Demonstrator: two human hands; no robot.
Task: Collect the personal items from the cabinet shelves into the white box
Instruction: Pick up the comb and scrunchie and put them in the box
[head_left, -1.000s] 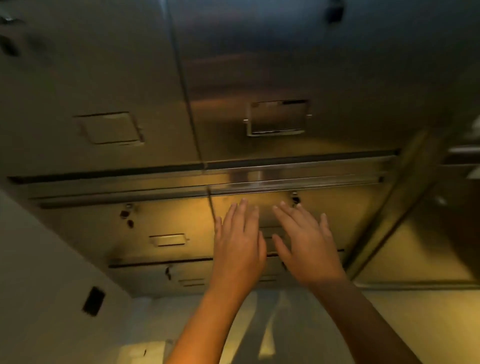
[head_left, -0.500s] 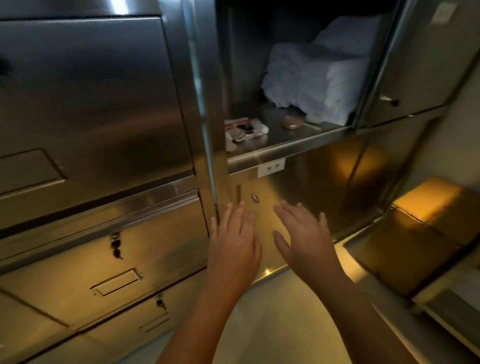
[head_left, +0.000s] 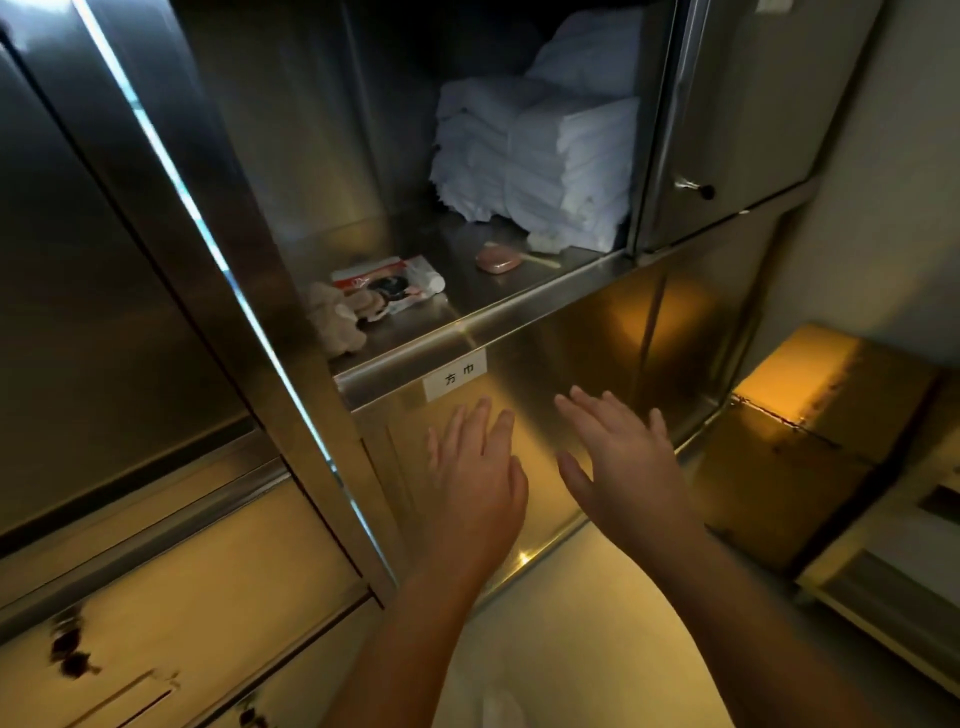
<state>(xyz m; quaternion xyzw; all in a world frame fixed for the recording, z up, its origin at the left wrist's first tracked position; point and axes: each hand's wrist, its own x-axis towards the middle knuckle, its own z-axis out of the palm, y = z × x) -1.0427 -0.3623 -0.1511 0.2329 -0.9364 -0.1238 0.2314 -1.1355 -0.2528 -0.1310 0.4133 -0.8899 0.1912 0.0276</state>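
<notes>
We counted two bare hands: left hand (head_left: 475, 499), right hand (head_left: 623, 478). On the shelf (head_left: 519, 306) we logged one printed packet (head_left: 387, 283), one pink bar (head_left: 498, 258), one beige fuzzy item (head_left: 335, 322) — and at least two towel stacks (head_left: 561, 161). One label (head_left: 455, 382), one door knob (head_left: 696, 188), one brown box (head_left: 810, 431).

- The single head view sits at the person's head, close in front of a tall stainless-steel cabinet (head_left: 249, 260). It is near enough that both bare forearms enter from the bottom edge.
- It faces forward and down. The open steel shelf (head_left: 519, 306) with its stack of folded white towels (head_left: 545, 156) fills the upper middle, and the pale floor (head_left: 571, 623) lies at the bottom.
- The left hand (head_left: 475, 493) and right hand (head_left: 628, 473) sit just below centre.
- The wide lens makes the cabinet's uprights lean and fan outward.
</notes>
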